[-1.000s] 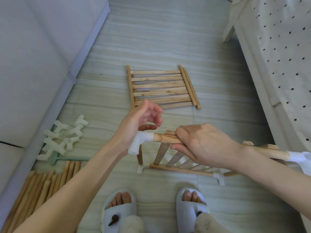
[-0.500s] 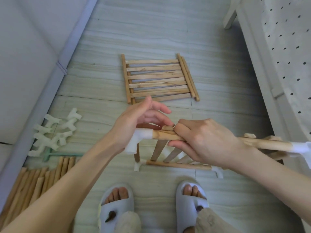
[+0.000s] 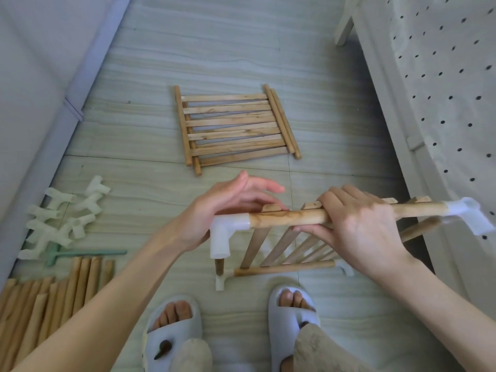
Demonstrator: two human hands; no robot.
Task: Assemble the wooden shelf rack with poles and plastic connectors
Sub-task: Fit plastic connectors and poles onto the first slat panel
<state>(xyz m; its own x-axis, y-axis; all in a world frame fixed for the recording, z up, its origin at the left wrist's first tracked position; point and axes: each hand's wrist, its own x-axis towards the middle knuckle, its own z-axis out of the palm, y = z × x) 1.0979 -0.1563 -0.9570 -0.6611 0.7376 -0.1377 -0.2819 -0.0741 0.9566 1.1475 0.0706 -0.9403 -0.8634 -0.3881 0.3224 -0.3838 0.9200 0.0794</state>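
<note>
A slatted shelf panel stands on edge in front of my feet. Its top rail pole (image 3: 287,220) has a white plastic connector (image 3: 224,233) on its left end and another connector (image 3: 472,214) on its right end. My right hand (image 3: 357,226) grips the top rail near its middle. With straight fingers, my left hand (image 3: 228,208) sits just behind the left connector, its heel against the connector. A short pole (image 3: 219,267) hangs from that connector toward a floor connector (image 3: 221,281). The bottom rail (image 3: 284,268) lies on the floor.
Two more slatted panels (image 3: 233,124) lie stacked flat on the floor ahead. A pile of white connectors (image 3: 61,218) and a green mallet (image 3: 77,255) lie at left, with loose poles (image 3: 51,299) beside them. A wall stands left, a dotted bed (image 3: 442,89) right.
My right hand slid rightward along the top rail. My left hand's fingers straightened behind the left connector. The camera view shifted slightly.
</note>
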